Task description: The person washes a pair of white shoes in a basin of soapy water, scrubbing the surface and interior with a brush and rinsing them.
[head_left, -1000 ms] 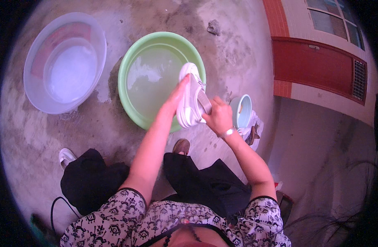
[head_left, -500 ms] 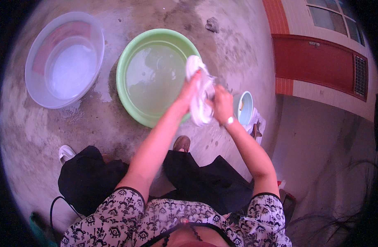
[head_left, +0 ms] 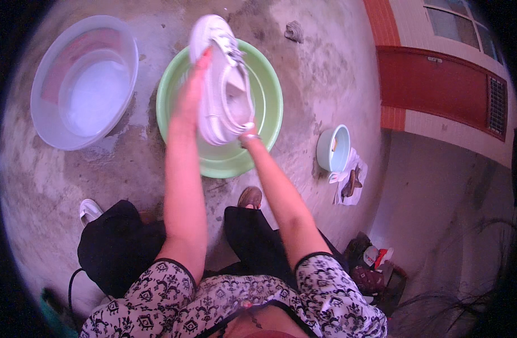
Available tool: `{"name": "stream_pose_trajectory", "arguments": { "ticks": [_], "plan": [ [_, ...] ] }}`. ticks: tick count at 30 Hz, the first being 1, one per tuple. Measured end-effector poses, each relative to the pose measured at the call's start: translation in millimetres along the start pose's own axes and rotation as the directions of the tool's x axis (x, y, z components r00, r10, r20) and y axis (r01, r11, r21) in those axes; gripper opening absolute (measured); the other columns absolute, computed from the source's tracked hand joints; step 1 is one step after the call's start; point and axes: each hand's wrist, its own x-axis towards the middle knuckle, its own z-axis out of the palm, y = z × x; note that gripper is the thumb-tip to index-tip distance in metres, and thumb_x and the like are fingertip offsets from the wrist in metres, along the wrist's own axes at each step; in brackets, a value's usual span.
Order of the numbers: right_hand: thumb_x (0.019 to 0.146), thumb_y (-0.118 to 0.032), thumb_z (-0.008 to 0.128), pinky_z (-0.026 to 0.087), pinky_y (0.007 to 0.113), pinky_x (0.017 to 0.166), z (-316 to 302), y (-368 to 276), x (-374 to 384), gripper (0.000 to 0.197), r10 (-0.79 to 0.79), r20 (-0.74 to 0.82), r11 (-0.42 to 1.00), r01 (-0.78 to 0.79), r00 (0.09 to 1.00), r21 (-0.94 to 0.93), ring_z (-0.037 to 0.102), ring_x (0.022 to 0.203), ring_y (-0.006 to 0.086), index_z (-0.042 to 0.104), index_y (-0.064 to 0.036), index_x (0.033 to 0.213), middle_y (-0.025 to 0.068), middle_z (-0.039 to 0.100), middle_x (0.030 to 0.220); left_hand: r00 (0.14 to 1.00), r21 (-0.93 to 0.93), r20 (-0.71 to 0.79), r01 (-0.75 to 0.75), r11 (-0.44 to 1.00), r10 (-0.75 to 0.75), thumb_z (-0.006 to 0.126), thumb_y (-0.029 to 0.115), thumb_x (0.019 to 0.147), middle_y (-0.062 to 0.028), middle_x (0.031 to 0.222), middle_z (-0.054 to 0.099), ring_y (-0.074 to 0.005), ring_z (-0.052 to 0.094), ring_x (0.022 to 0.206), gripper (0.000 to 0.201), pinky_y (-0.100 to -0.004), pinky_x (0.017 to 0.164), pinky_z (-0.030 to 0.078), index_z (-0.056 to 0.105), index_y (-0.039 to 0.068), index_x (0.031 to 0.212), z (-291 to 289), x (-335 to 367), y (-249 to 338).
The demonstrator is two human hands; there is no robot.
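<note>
I hold a white sneaker (head_left: 220,79) up over the green basin (head_left: 270,121), its opening turned toward me and its toe pointing away. My left hand (head_left: 190,93) grips the shoe's left side along its sole. My right hand (head_left: 246,134) holds the heel end from below and is mostly hidden behind the shoe; a bracelet shows at its wrist. The green basin holds cloudy water.
A clear plastic basin (head_left: 83,79) with soapy water stands to the left on wet concrete. A small pale blue bowl (head_left: 333,147) and a brush on white paper (head_left: 351,183) lie to the right. A red and white wall (head_left: 438,84) rises at the right.
The sneaker has been lifted and carried left from the basin's right rim to above its middle, and turned with its opening toward me.
</note>
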Motion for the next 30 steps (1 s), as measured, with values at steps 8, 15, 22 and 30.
{"name": "stream_pose_trajectory", "arguments": {
  "ticks": [8, 15, 22, 30],
  "plan": [
    [0.054, -0.006, 0.067, 0.043, 0.040, 0.068, 93.8, 21.0, 13.1, 0.040, 0.063, 0.085, 0.965, -0.039, 0.994, -0.260, 0.050, 0.084, 0.0333, 0.050, -0.0061, 0.090, 0.0158, 0.048, 0.091, 0.990, -0.031, -0.050, -0.137, 0.990, 0.135, 0.043, 0.042, 0.082, -0.0121, 0.116, 0.044, -0.0206, 0.046, 0.102, 0.058, -0.0300, 0.087, 0.037, 0.031, 0.000, 0.122, -24.3, 3.9, 47.9],
    [0.066, -0.008, 0.054, 0.045, 0.042, 0.061, 107.6, 10.5, 11.5, 0.010, 0.128, 0.026, 0.967, -0.118, 0.991, -0.227, 0.054, 0.071, 0.0343, 0.054, -0.0052, 0.075, 0.0175, 0.050, 0.082, 0.995, -0.069, -0.051, -0.092, 0.993, 0.088, 0.042, 0.042, 0.083, -0.0122, 0.114, 0.045, -0.0206, 0.047, 0.100, 0.058, -0.0302, 0.086, 0.039, 0.032, 0.000, 0.122, -29.7, 6.3, 46.2],
    [0.067, -0.010, 0.053, 0.045, 0.042, 0.060, 90.3, -3.0, 7.5, 0.007, 0.138, 0.110, 0.953, -0.102, 0.984, -0.285, 0.056, 0.070, 0.0326, 0.055, -0.0054, 0.072, 0.0159, 0.055, 0.076, 1.000, -0.118, -0.026, -0.018, 0.993, 0.015, 0.041, 0.042, 0.083, -0.0124, 0.113, 0.046, -0.0206, 0.049, 0.099, 0.057, -0.0304, 0.084, 0.040, 0.032, 0.000, 0.121, -25.6, 8.0, 40.4],
    [0.068, -0.004, 0.060, 0.043, 0.024, 0.053, -31.4, -19.2, 5.2, 0.007, 0.194, -0.169, 0.897, -0.105, 0.966, 0.430, 0.055, 0.058, 0.0122, 0.058, -0.0024, 0.075, 0.0061, 0.059, 0.065, 0.978, -0.173, 0.093, 0.202, 0.964, -0.188, 0.039, 0.042, 0.084, -0.0125, 0.111, 0.047, -0.0206, 0.050, 0.096, 0.056, -0.0307, 0.083, 0.042, 0.033, 0.000, 0.121, 2.7, 0.1, 10.4]
  ]
}}
